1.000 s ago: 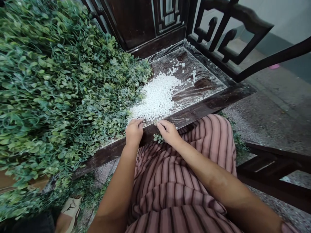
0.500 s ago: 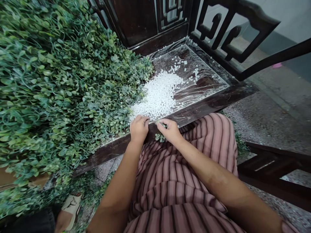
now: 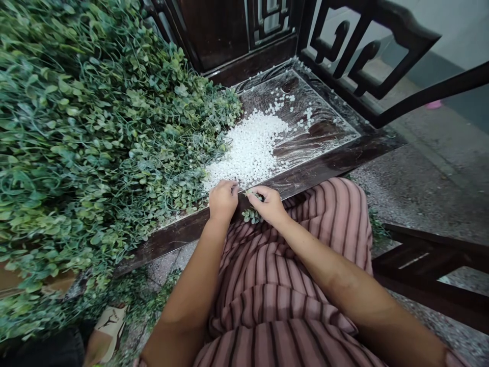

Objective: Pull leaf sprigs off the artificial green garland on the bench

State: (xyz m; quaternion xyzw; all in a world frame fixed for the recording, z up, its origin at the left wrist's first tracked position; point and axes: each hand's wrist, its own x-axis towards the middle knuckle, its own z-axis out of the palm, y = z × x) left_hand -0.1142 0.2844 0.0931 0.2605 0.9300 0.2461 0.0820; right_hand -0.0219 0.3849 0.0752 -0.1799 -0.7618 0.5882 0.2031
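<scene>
A heap of small white beads (image 3: 252, 148) lies on the dark wooden seat (image 3: 324, 127) of a carved chair. My left hand (image 3: 222, 200) rests at the seat's front edge, fingers pinched together at the near rim of the heap; whether a bead is between them cannot be told. My right hand (image 3: 269, 204) is close beside it, holding a small green leafy sprig (image 3: 251, 216) that hangs below the fingers. The fingertips of both hands almost meet.
A large mass of artificial green foliage (image 3: 95, 137) covers the left part of the seat and spills to the floor. The chair's carved back and armrest (image 3: 382, 46) stand behind. My lap in striped cloth (image 3: 290, 285) is below; a dark wooden piece (image 3: 428, 260) at right.
My left hand has slid right along the seat's edge toward my right hand, and its fingers have closed. The right hand has stayed in place with the sprig.
</scene>
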